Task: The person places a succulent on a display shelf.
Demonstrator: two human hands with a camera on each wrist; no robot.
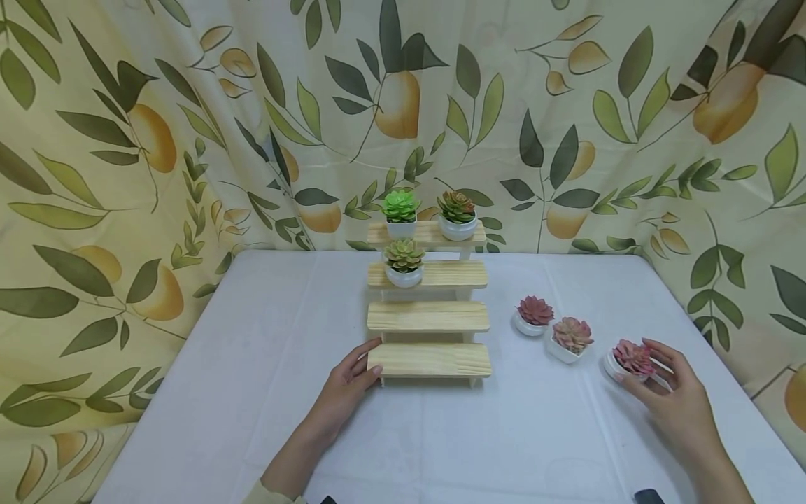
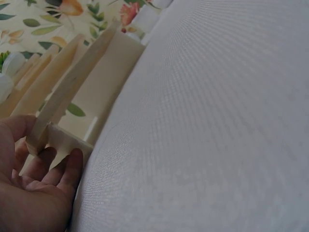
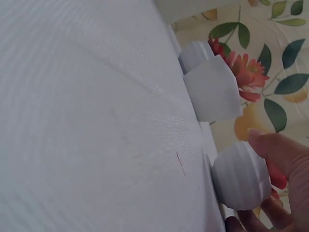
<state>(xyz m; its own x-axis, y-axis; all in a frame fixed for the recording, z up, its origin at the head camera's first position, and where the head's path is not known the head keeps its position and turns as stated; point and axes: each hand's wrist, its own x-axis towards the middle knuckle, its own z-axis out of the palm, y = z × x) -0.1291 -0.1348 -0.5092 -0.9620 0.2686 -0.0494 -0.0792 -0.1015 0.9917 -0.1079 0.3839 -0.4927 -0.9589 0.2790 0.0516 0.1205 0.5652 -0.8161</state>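
At its lowest step, a four-tier wooden stand (image 1: 430, 360) is gripped at the left end by my left hand (image 1: 343, 388). The left wrist view shows the thumb on the board's face and the fingers (image 2: 72, 166) against the side support (image 2: 67, 140). On the right, my right hand (image 1: 680, 399) holds a pink artificial succulent (image 1: 632, 358) in a round white pot (image 3: 240, 176), thumb on one side and fingers on the other. The pot sits at the tablecloth. Two more succulents stand to its left: a pink one (image 1: 571, 336) in an angular white pot and a dark red one (image 1: 535, 311).
On the top tier stand a bright green succulent (image 1: 399, 208) and a reddish-green one (image 1: 457, 210). A pale green succulent (image 1: 404, 257) occupies the second tier's left end. White cloth (image 1: 264, 350) covers the table, and a fruit-and-leaf patterned curtain (image 1: 264, 175) hangs behind.
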